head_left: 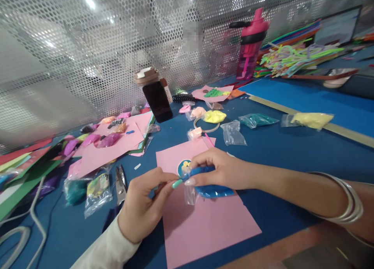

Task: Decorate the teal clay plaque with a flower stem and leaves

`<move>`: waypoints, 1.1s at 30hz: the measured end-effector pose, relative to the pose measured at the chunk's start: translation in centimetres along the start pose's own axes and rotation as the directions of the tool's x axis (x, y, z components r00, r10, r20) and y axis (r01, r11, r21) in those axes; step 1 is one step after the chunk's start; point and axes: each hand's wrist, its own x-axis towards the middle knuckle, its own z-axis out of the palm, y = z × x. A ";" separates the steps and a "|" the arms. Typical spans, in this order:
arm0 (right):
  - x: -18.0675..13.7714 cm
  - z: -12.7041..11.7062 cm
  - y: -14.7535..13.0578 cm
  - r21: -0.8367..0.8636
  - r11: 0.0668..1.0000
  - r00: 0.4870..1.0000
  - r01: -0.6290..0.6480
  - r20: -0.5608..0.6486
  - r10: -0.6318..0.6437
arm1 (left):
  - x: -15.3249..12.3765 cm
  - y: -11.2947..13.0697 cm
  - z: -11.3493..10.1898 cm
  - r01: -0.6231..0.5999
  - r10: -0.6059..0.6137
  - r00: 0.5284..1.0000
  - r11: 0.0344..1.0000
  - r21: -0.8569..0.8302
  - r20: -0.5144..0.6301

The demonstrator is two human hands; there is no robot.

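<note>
Over a pink sheet of paper (201, 230), my right hand (217, 169) grips a clear plastic bag of blue modelling clay (214, 191). My left hand (150, 201) is closed, its thumb and forefinger pinched at the bag's edge, touching the fingertips of my right hand. Whether a bit of clay sits between those left fingertips is hard to see. Partly hidden behind my right fingers, a small round piece (182, 166) with a blue middle, pale rim and yellow shapes lies on the pink paper.
Scissors (120, 183) lie left of my left hand. Beyond the paper are bagged yellow clay (214, 116), an empty-looking clear bag (233, 132) and bagged teal clay (258, 120). A brown-lidded cup (156, 95) and pink bottle (251, 47) stand by the perforated metal screen (117, 39). A white cable (36, 214) runs left.
</note>
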 end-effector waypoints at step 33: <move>2.7 -10.6 3.7 -0.830 0.408 0.720 -0.381 -0.543 -0.432 | -0.1 -0.1 0.1 0.076 -0.082 0.988 0.996 -0.046 -0.130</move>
